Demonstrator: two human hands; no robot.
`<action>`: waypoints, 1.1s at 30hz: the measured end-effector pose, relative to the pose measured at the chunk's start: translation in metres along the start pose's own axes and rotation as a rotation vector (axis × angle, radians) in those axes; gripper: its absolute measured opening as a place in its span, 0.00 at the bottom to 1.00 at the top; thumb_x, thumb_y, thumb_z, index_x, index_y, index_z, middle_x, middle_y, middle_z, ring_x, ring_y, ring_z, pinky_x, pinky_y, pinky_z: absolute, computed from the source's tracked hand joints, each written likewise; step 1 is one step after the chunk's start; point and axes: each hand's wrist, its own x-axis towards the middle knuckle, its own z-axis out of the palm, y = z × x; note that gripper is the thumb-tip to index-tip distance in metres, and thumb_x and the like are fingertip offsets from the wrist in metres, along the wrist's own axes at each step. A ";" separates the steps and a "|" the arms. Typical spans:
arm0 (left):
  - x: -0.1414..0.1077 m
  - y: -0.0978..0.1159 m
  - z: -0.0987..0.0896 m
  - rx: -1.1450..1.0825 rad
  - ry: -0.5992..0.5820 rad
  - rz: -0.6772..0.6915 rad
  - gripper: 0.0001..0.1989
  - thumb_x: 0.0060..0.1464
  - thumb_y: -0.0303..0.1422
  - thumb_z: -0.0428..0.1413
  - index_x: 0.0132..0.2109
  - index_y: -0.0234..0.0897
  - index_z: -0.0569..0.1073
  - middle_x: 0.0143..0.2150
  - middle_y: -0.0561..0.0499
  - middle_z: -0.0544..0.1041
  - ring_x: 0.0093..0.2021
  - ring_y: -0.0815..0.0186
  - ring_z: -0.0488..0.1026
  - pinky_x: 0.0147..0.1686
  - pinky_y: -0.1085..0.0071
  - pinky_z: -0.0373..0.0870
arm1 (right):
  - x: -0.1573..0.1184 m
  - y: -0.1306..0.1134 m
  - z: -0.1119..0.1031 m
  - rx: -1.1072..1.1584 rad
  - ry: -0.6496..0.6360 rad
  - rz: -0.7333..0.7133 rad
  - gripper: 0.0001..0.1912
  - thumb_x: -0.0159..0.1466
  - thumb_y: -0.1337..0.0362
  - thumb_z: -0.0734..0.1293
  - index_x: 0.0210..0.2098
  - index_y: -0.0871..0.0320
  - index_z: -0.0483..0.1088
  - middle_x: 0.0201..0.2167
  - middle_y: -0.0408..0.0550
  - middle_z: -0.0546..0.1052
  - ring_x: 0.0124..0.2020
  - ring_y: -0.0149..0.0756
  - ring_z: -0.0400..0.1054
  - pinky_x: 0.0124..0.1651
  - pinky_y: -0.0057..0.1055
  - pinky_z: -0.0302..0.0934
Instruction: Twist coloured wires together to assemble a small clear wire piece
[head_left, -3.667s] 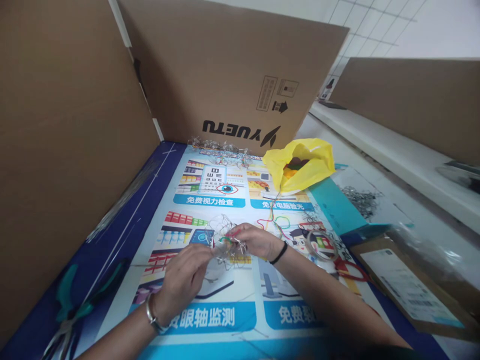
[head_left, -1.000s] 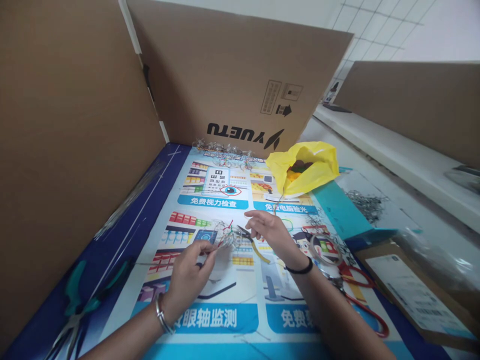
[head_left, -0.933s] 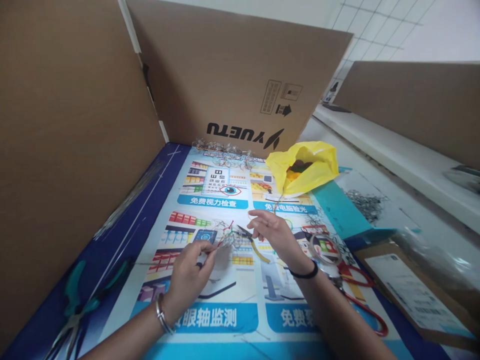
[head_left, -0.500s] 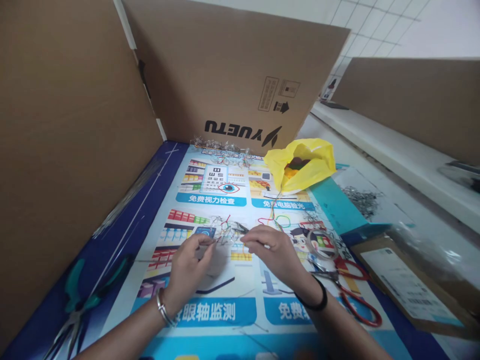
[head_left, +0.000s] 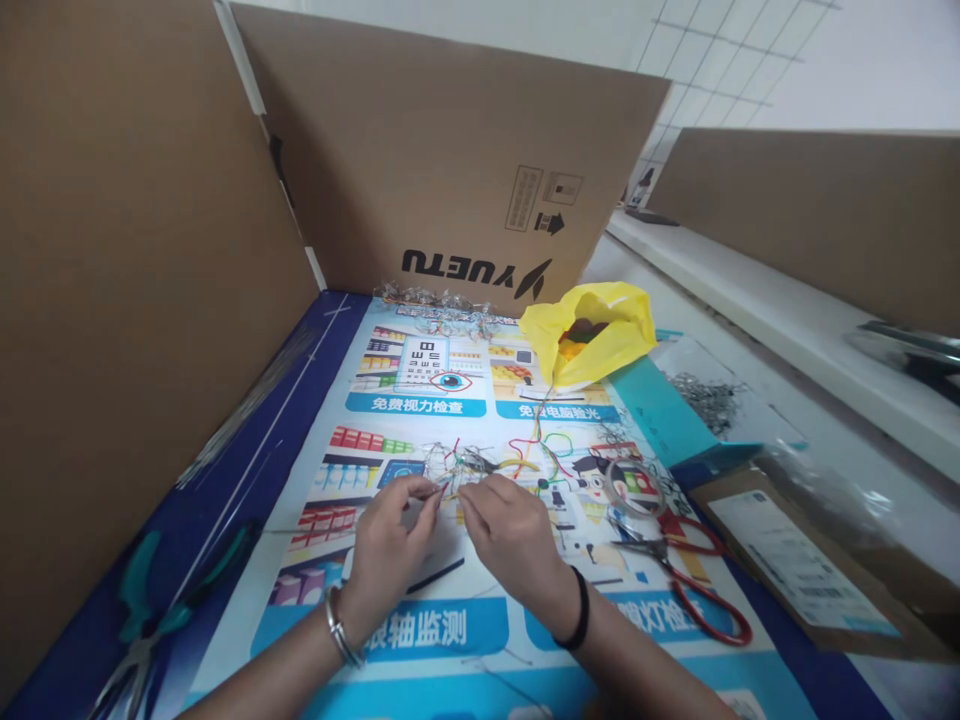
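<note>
My left hand (head_left: 394,530) is closed in a pinch on a thin red thread (head_left: 445,489) in front of me. Close beside it, my right hand (head_left: 514,528) is pinched too; a bit of yellow thread shows at its fingertips, too fine to make out well. Just beyond the fingers lies a tangle of thin wire pieces (head_left: 437,460). Small pliers (head_left: 517,464) with a yellow handle rest on the sheet behind my right hand. Coloured cords (head_left: 555,447), red, green and yellow, lie further right.
To the right are red-handled scissors (head_left: 705,605), a tape roll (head_left: 634,487) and a packet with a label (head_left: 806,560). A yellow bag (head_left: 589,335) stands at the back. Green-handled pliers (head_left: 146,630) lie at left. Cardboard walls (head_left: 450,130) enclose the back and left.
My right hand has moved left and nearer to me, up to my left hand. The yellow-handled pliers, partly covered by it before, now lie uncovered. The view has shifted slightly.
</note>
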 end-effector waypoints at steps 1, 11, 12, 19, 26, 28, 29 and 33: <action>0.000 0.000 0.000 -0.006 -0.003 0.004 0.03 0.52 0.31 0.54 0.35 0.39 0.71 0.32 0.52 0.77 0.33 0.65 0.74 0.35 0.70 0.70 | -0.001 0.000 0.000 -0.028 0.007 -0.012 0.09 0.63 0.69 0.60 0.32 0.58 0.72 0.26 0.47 0.72 0.31 0.33 0.67 0.35 0.28 0.60; -0.001 -0.002 0.000 -0.035 -0.016 -0.013 0.03 0.53 0.32 0.54 0.36 0.39 0.71 0.32 0.52 0.76 0.33 0.66 0.73 0.35 0.70 0.70 | -0.002 0.001 -0.002 -0.190 0.023 -0.026 0.10 0.61 0.70 0.61 0.25 0.58 0.68 0.21 0.45 0.68 0.27 0.33 0.63 0.31 0.30 0.53; 0.000 -0.001 -0.001 -0.032 -0.016 -0.028 0.03 0.52 0.32 0.55 0.36 0.39 0.71 0.31 0.53 0.76 0.32 0.66 0.73 0.35 0.70 0.69 | -0.002 0.002 -0.003 -0.187 0.021 -0.025 0.10 0.61 0.70 0.61 0.25 0.58 0.68 0.21 0.45 0.68 0.27 0.33 0.63 0.31 0.29 0.53; 0.008 -0.002 -0.012 -0.051 0.006 -0.193 0.07 0.50 0.36 0.56 0.34 0.38 0.71 0.30 0.52 0.75 0.28 0.67 0.71 0.32 0.70 0.69 | 0.008 0.020 -0.019 -0.154 0.056 0.072 0.10 0.62 0.70 0.60 0.27 0.59 0.70 0.23 0.46 0.71 0.29 0.32 0.65 0.33 0.27 0.54; 0.006 -0.008 -0.012 -0.157 -0.016 -0.287 0.10 0.49 0.37 0.57 0.37 0.37 0.71 0.33 0.50 0.77 0.32 0.65 0.73 0.35 0.68 0.69 | 0.013 0.026 -0.028 -0.289 0.046 -0.002 0.12 0.63 0.70 0.60 0.24 0.58 0.69 0.21 0.45 0.68 0.26 0.31 0.62 0.31 0.29 0.51; 0.006 -0.011 -0.012 -0.188 -0.012 -0.318 0.10 0.49 0.37 0.57 0.37 0.37 0.71 0.33 0.50 0.77 0.33 0.65 0.74 0.35 0.69 0.70 | 0.014 0.027 -0.031 -0.316 0.038 -0.004 0.12 0.63 0.69 0.60 0.24 0.58 0.69 0.21 0.45 0.68 0.26 0.31 0.61 0.31 0.29 0.50; 0.006 -0.012 -0.013 -0.200 -0.010 -0.335 0.10 0.49 0.37 0.58 0.37 0.37 0.71 0.33 0.50 0.77 0.33 0.65 0.74 0.35 0.69 0.70 | 0.015 0.027 -0.032 -0.324 0.033 -0.004 0.12 0.63 0.69 0.60 0.25 0.58 0.70 0.22 0.45 0.68 0.26 0.31 0.61 0.30 0.29 0.50; 0.008 -0.017 -0.014 -0.227 0.000 -0.364 0.10 0.49 0.37 0.58 0.38 0.37 0.71 0.32 0.51 0.76 0.32 0.67 0.74 0.32 0.71 0.70 | 0.016 0.029 -0.037 -0.344 0.029 -0.015 0.11 0.63 0.70 0.60 0.26 0.58 0.70 0.22 0.45 0.68 0.26 0.31 0.61 0.30 0.29 0.49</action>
